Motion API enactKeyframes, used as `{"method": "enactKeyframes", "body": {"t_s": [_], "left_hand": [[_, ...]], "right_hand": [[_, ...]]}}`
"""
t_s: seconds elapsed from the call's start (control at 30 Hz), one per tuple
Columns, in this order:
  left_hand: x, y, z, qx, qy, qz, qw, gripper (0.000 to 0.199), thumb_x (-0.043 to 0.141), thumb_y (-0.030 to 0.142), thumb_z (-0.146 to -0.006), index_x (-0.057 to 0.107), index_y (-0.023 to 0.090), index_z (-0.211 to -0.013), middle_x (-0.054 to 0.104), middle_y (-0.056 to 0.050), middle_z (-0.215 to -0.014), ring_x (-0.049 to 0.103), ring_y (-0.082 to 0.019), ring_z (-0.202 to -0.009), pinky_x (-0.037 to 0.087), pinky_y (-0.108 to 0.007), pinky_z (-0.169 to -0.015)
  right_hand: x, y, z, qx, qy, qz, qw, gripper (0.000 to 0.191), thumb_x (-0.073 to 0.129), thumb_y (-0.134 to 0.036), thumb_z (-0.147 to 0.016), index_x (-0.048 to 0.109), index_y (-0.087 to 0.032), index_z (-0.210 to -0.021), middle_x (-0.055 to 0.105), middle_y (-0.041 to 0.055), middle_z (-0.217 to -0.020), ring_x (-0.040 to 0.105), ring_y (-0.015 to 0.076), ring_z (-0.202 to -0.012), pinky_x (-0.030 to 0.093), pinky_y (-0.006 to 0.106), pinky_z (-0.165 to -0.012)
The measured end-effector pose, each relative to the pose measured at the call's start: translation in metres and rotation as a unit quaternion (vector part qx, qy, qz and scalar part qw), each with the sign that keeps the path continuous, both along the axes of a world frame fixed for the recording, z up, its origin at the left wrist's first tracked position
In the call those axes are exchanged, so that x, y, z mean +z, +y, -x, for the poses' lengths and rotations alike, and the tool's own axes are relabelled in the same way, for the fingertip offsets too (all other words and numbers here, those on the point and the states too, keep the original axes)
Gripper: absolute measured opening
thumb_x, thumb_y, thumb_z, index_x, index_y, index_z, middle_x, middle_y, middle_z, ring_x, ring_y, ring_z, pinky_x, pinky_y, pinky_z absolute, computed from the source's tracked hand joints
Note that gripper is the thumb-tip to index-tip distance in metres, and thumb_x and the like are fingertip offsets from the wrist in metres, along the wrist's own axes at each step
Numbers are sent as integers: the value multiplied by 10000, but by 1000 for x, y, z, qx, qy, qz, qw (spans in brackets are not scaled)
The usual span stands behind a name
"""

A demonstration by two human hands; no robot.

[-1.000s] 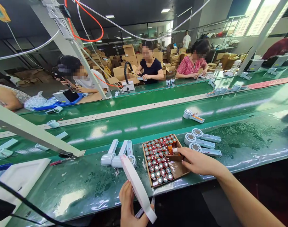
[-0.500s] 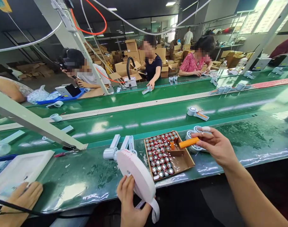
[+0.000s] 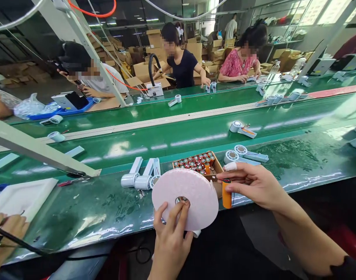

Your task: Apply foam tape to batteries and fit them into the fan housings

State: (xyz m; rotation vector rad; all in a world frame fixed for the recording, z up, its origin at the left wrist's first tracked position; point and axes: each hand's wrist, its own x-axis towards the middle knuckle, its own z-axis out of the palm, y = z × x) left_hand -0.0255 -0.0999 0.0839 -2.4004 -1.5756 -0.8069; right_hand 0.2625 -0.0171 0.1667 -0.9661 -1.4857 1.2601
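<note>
My left hand (image 3: 173,233) grips a wide, flat roll of white tape (image 3: 166,190), fingers at its central hole. The roll's flat side faces me and hides part of the cardboard box (image 3: 218,170) behind it. Several wired battery cells (image 3: 192,160) stand upright in that box. Just right of the roll, my right hand (image 3: 256,186) pinches an orange battery (image 3: 227,197), which hangs upright with dark wires at its top. White wrapping covers one fingertip of that hand. A small white bit shows by its fingertips; I cannot tell whether it is tape.
Pale blue fan-like housings (image 3: 136,179) lie left of the box, with more housings (image 3: 237,153) to its right. A green conveyor (image 3: 166,136) runs beyond the bench. Another person's hands (image 3: 10,229) rest by a white tray (image 3: 34,198). Co-workers sit opposite. A slanted post (image 3: 43,149) stands left.
The tape roll has turned its flat side toward me and moved right. My right hand has brought the battery closer, tipping it from level to upright. Across the belt, a co-worker let go of a housing.
</note>
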Motion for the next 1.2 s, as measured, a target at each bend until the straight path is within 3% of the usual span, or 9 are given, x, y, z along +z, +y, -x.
{"method": "enactKeyframes", "body": {"t_s": [0.23, 0.47, 0.6, 0.7, 0.83, 0.93, 1.03, 1.1, 1.2], "left_hand": [[6, 1, 4, -39, 67, -3, 997, 778, 646, 94, -799, 488, 287, -1536, 655, -26, -1376, 412, -355, -1364, 219, -551, -1252], [15, 3, 8, -2, 113, -27, 993, 798, 633, 79, -818, 443, 291, -1563, 662, -7, -1374, 439, -339, -1326, 230, -572, -1250], [7, 2, -6, 16, 71, -29, 997, 759, 701, 195, -810, 479, 244, -1535, 682, -54, -1304, 457, -360, -1258, 208, -610, -1241], [0, 1, -28, 79, 3, -48, 996, 739, 763, 374, -806, 519, 221, -1487, 674, -116, -1223, 465, -377, -1181, 180, -668, -1214], [-12, -4, -50, 106, -27, -51, 993, 738, 783, 487, -795, 561, 177, -1427, 641, -167, -1191, 480, -381, -1145, 172, -684, -1191], [-25, -19, -55, 94, -20, -23, 995, 680, 772, 397, -803, 579, 196, -1423, 666, -142, -1148, 506, -345, -1075, 111, -686, -1207], [-28, -37, -51, 49, -40, 36, 997, 678, 793, 361, -766, 604, 252, -1408, 700, -93, -1116, 530, -315, -1024, 66, -658, -1241], [-17, -35, -45, 19, -47, 60, 997, 731, 806, 405, -750, 587, 253, -1430, 699, -93, -1141, 536, -323, -1048, 81, -650, -1246], [18, 5, -38, 5, -26, 111, 993, 862, 811, 501, -758, 499, 224, -1512, 652, -135, -1274, 507, -366, -1156, 202, -668, -1197]], "right_hand": [[4, 7, 0, 58, -119, 4, 991, 330, 839, -315, -840, 765, -283, -1160, 786, 31, -1111, 765, 271, -1016, 645, 399, -951], [-23, 6, -1, 127, -51, 103, 985, 469, 822, -275, -841, 702, -293, -1294, 771, 27, -1118, 744, 272, -1040, 617, 460, -989], [-47, 4, 13, 2, 101, 139, 985, 540, 882, -305, -777, 692, -233, -1277, 780, 68, -1086, 750, 289, -1005, 639, 467, -917], [-62, -7, 38, -131, 230, 128, 956, 532, 883, -371, -792, 660, -258, -1261, 747, 87, -1220, 714, 296, -1129, 610, 470, -983], [-77, -24, 58, -200, 268, 124, 934, 482, 881, -380, -798, 654, -282, -1211, 731, 89, -1256, 675, 308, -1209, 584, 486, -1028], [-71, -14, 26, -177, 248, 140, 942, 444, 921, -312, -743, 721, -227, -1130, 762, 97, -1158, 737, 285, -1047, 638, 422, -924], [-47, 18, -41, -282, 306, 20, 909, 263, 908, -256, -766, 779, -221, -993, 779, 9, -1033, 735, 142, -941, 614, 193, -885], [-33, 39, -78, -364, 344, -101, 860, 143, 843, -247, -856, 786, -257, -987, 761, -40, -1088, 695, 108, -1066, 553, 160, -1000], [-31, 50, -91, -322, 313, -69, 891, 192, 821, -218, -871, 780, -260, -1054, 738, -15, -1170, 682, 137, -1115, 558, 202, -1026]]}}
